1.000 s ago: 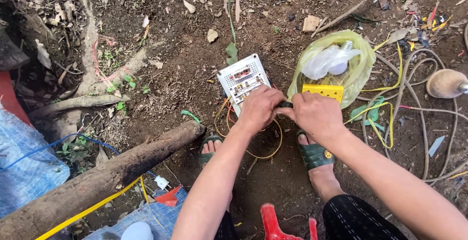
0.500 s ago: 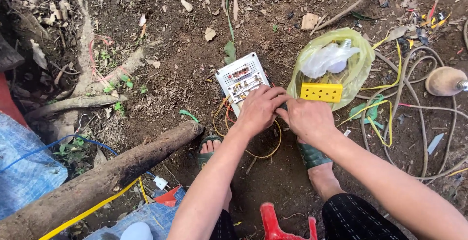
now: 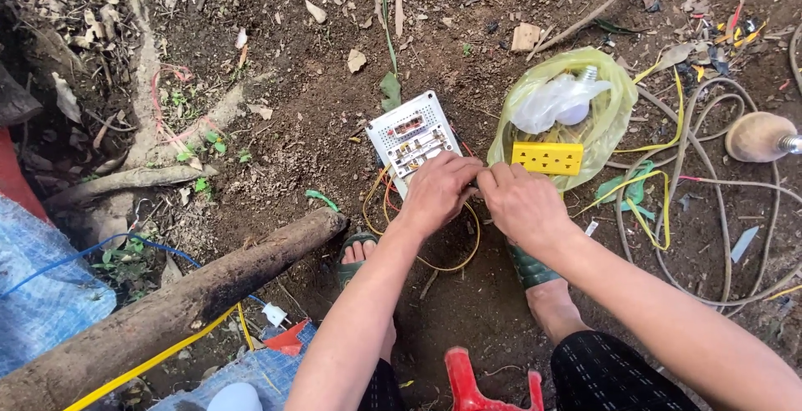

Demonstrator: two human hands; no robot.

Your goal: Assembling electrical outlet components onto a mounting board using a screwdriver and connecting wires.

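Centrally, left hand [image 3: 439, 190] and right hand [image 3: 520, 204] meet, fingers pinched narrow; whether they hold wire, cannot tell | white perforated board [image 3: 411, 137] on soil at 11 o'clock | yellow socket strip [image 3: 547, 158] at 1 o'clock.

Everything is carried by bare brown earth [image 3: 276, 85], strewn with dry leaves, chips and twigs. A thick log [image 3: 167, 311] is laid across the lower left, with a yellow cord [image 3: 150, 365] run beside it and a blue tarp [image 3: 42, 294] spread at the left edge. Pale roots [image 3: 142, 173] are seen among small green weeds. A white perforated board [image 3: 409, 135] is rested near the centre, with thin yellow wires [image 3: 434, 256] looped just below it. To its right a yellow-green plastic bag [image 3: 606, 127] is laid, and on it a yellow socket strip [image 3: 547, 158]. Grey and yellow cables [image 3: 668, 202] are tangled at the right, near a brown rounded object [image 3: 756, 135]. Two sandalled feet [image 3: 359, 252] are planted on the soil.
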